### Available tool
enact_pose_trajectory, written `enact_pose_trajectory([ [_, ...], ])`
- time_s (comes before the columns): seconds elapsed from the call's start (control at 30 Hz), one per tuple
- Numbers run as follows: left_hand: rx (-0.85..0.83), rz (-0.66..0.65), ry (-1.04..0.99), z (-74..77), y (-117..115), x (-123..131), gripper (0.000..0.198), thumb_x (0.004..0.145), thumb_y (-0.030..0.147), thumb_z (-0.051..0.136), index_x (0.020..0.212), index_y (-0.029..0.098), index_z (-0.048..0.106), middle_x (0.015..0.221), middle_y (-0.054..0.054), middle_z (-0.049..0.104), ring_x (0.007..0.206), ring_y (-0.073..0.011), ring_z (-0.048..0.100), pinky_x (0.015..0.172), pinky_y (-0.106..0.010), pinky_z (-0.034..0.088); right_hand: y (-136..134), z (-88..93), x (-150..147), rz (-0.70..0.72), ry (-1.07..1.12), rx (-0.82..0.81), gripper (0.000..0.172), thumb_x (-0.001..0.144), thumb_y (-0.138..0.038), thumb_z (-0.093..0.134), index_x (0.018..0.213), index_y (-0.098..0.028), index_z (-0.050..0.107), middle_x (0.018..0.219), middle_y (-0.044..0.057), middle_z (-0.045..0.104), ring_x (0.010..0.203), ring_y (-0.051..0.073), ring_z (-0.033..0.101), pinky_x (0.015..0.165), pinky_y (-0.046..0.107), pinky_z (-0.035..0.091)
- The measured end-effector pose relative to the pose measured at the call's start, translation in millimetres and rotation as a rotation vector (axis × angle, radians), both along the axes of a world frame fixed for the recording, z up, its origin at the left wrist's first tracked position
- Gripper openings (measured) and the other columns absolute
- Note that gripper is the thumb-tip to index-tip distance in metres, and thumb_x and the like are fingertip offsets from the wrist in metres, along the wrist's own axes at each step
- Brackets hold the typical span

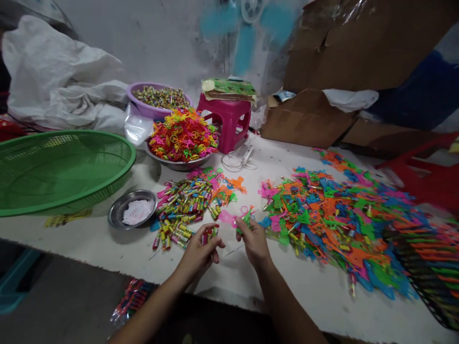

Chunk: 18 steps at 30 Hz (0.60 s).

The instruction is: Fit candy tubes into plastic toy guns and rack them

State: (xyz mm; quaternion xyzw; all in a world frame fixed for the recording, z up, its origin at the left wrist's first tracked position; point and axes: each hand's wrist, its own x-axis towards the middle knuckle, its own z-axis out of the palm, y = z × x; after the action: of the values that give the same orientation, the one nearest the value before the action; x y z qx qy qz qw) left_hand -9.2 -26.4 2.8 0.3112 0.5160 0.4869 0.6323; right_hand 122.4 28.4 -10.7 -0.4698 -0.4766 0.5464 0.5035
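Observation:
My left hand (201,251) is curled around a few small tubes (209,236) with coloured labels, just in front of a pile of similar tubes (186,198). My right hand (253,241) pinches a green plastic toy piece (246,219). A pink plastic piece (227,217) shows at its fingertips, and I cannot tell whether it is held or lies behind them. To the right spreads a heap of pink, green, orange and blue plastic pieces (322,210) with tubes among them. A metal bowl (114,217) with white paper slips stands left of my hands.
A large green basket (131,160) stands at the left. Behind the tubes, a metal basin (179,166) is heaped with bright plastic pieces. Further back are a purple basin (131,91), a magenta stool (229,124), cardboard boxes (304,119) and a fan (247,43). A dark rack (412,272) lies at right.

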Motion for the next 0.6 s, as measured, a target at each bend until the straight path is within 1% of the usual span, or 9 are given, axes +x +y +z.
enact_pose_trajectory([
  [0.07, 0.054, -0.003, 0.042, -4.1, -1, 0, 0.043, 0.068, 0.040, 0.061, 0.101, 0.018, 0.047, 0.070, 0.000, 0.062, 0.037, -0.0063, 0.050, 0.034, -0.016, 0.030, -5, -2.1, -7, 0.082, 0.055, -0.027, 0.027, 0.071, -0.041, 0.061, 0.065, -0.017, 0.051, 0.049, -0.006, 0.044, 0.043, 0.007, 0.038, 0.042, 0.020, 0.033],
  [0.17, 0.108, -0.001, 0.108, -9.1, -2, 1, 0.036, 0.069, 0.039, 0.060, 0.095, 0.016, 0.052, 0.068, 0.000, 0.060, 0.039, -0.0065, 0.050, 0.040, -0.018, 0.036, -13, -2.4, -15, 0.098, 0.097, -0.022, 0.027, 0.072, -0.042, 0.060, 0.074, -0.017, 0.050, 0.055, -0.006, 0.046, 0.044, 0.007, 0.040, 0.042, 0.020, 0.035],
  [0.33, 0.140, 0.053, 0.279, -11.3, -2, 0, 0.034, 0.068, 0.038, 0.062, 0.093, 0.015, 0.058, 0.049, 0.005, 0.051, 0.037, -0.0086, 0.047, 0.041, -0.019, 0.037, -18, -0.5, -16, 0.065, 0.012, 0.010, 0.029, 0.075, -0.044, 0.056, 0.067, -0.018, 0.045, 0.050, -0.007, 0.043, 0.045, 0.007, 0.041, 0.045, 0.020, 0.036],
  [0.5, 0.164, 0.074, 0.329, -13.1, -2, -1, 0.029, 0.067, 0.038, 0.063, 0.087, 0.017, 0.061, 0.044, 0.007, 0.047, 0.036, -0.0089, 0.045, 0.040, -0.019, 0.037, -20, 2.5, -16, 0.066, -0.057, 0.013, 0.031, 0.076, -0.045, 0.055, 0.065, -0.019, 0.042, 0.048, -0.007, 0.041, 0.043, 0.007, 0.039, 0.042, 0.020, 0.034],
  [0.6, 0.149, 0.083, 0.304, -13.2, -3, 0, 0.029, 0.067, 0.039, 0.063, 0.086, 0.017, 0.061, 0.043, 0.007, 0.046, 0.036, -0.0090, 0.045, 0.040, -0.019, 0.036, -22, 3.7, -18, 0.057, -0.077, 0.023, 0.031, 0.076, -0.045, 0.055, 0.065, -0.019, 0.042, 0.047, -0.007, 0.041, 0.042, 0.007, 0.039, 0.042, 0.020, 0.034],
])
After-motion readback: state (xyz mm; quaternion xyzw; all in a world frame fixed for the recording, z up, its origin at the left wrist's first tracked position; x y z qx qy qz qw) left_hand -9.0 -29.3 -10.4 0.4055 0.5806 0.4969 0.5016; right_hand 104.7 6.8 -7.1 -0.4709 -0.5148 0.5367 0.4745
